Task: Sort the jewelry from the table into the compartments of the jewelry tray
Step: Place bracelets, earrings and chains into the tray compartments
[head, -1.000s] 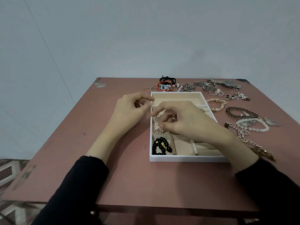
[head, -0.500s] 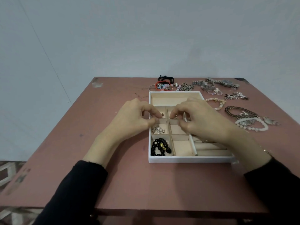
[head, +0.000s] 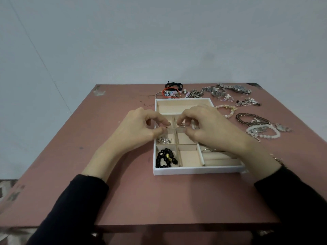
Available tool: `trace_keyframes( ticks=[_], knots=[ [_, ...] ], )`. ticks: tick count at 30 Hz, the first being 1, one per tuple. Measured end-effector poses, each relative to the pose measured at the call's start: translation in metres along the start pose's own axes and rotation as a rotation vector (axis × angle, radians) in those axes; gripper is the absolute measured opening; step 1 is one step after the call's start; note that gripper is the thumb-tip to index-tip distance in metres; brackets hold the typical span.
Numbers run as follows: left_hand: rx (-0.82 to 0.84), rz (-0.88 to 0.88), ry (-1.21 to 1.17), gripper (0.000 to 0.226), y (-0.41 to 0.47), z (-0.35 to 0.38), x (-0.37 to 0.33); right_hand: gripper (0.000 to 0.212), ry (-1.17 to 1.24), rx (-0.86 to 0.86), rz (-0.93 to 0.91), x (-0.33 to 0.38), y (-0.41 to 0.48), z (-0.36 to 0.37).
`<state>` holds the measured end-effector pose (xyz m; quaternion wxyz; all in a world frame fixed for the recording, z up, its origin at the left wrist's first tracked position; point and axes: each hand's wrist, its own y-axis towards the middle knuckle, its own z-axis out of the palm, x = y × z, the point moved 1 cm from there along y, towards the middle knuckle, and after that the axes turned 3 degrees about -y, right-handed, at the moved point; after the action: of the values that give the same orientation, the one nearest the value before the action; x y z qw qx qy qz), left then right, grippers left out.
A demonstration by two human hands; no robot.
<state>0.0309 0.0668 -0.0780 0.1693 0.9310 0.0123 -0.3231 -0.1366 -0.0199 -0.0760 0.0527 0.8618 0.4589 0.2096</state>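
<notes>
Early days on this one, I'd say: most of the jewelry isn't sorted yet. The left hand (head: 139,129) is curled over the left edge of the jewelry tray (head: 194,171), thumb and forefinger pinched on what looks like a small metal bit (head: 169,123), too tiny to identify. In the tray's left column there's a black bead bracelet (head: 166,158) in the near compartment and a little heap of silver pieces (head: 164,140) in the one behind it. Both hands are working over the next one back. The right hand (head: 210,129) is curled too, pinching a second small bit (head: 182,124) just beside the first. By its wrist, the ring rolls (head: 219,159) hold one thin ring (head: 206,150). The rest is out on the table (head: 123,191) beyond and right of the tray — red and black cords (head: 172,87), a watch (head: 237,88), a pink bead bracelet (head: 228,110), a brown chain bracelet (head: 253,119) and a white bead bracelet (head: 263,132), among others.
</notes>
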Motion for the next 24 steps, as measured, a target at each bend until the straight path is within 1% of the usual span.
trace_keyframes(
  ticks=[3,5,8,10,12,15,18,21,24],
  knots=[
    [-0.071,0.052,-0.059,0.013,0.001,0.002,-0.012,0.019,0.07,-0.098,0.029,-0.007,-0.01,-0.017],
    [-0.085,0.088,-0.106,0.01,0.004,0.006,-0.028,0.018,0.146,-0.132,0.091,-0.019,-0.023,-0.032],
    [0.0,0.183,-0.134,0.012,0.01,0.023,-0.06,0.017,0.228,-0.118,0.211,-0.044,-0.046,-0.052],
    [0.065,0.251,-0.106,0.015,0.016,0.039,-0.08,0.011,0.215,-0.068,0.265,-0.06,-0.061,-0.064],
    [0.099,0.321,-0.07,0.019,0.023,0.053,-0.097,0.006,0.169,0.021,0.312,-0.072,-0.074,-0.075],
    [0.119,0.339,-0.031,0.022,0.032,0.068,-0.114,0.014,0.135,0.202,0.341,-0.08,-0.091,-0.086],
    [0.128,0.322,-0.052,0.017,0.037,0.077,-0.123,0.017,0.105,0.357,0.33,-0.081,-0.102,-0.087],
    [0.137,0.314,-0.04,0.013,0.039,0.085,-0.126,0.016,0.021,0.374,0.335,-0.083,-0.107,-0.085],
    [0.142,0.31,-0.03,0.011,0.04,0.09,-0.126,0.012,0.013,0.373,0.336,-0.081,-0.109,-0.085]
  ],
)
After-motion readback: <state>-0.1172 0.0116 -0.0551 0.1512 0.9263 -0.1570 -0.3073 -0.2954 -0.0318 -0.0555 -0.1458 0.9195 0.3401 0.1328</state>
